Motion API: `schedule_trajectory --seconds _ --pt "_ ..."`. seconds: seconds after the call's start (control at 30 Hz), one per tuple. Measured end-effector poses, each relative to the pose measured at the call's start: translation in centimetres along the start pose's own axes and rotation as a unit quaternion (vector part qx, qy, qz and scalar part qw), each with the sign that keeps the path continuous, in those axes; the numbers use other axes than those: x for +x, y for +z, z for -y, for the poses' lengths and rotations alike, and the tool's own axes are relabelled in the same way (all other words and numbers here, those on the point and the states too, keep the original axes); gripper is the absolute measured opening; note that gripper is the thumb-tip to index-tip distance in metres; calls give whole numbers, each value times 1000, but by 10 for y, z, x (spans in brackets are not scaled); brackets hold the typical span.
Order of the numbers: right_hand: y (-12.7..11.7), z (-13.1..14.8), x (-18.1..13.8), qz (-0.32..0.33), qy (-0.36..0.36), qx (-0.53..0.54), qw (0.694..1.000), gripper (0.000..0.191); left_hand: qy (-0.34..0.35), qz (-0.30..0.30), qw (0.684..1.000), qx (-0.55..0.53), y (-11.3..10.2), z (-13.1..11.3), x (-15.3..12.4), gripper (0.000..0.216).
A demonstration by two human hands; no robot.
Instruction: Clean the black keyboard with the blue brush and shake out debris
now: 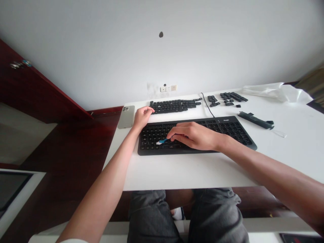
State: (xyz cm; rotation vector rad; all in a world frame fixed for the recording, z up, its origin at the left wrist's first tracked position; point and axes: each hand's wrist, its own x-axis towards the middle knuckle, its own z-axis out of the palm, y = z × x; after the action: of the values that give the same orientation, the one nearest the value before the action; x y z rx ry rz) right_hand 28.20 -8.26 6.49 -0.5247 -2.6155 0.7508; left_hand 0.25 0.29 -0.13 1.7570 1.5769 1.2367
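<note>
A black keyboard [227,130] lies on the white desk [192,168] in front of me. My right hand [196,135] rests over its middle, fingers pinched on a small blue-handled brush [162,141] whose white tip touches the lower left keys. My left hand [142,116] sits at the keyboard's far left corner, fingers curled, next to a row of loose black keycaps [174,105]; whether it holds one is hidden.
A phone [126,116] lies face down at the desk's left edge. More keycaps [227,98] and a black bar-shaped part [255,120] lie to the right, with a crumpled plastic bag [278,91] behind. A cable [206,103] runs back to wall sockets [168,88].
</note>
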Motion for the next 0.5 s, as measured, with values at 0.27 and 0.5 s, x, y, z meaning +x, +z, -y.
schedule_trajectory --seconds 0.27,0.5 --pt "-1 2 1 -11 -6 28 1000 27 -1 3 1000 1 0 2 0 20" --pt "-1 3 -1 7 -12 36 999 27 1 2 1000 -5 0 1 0 20"
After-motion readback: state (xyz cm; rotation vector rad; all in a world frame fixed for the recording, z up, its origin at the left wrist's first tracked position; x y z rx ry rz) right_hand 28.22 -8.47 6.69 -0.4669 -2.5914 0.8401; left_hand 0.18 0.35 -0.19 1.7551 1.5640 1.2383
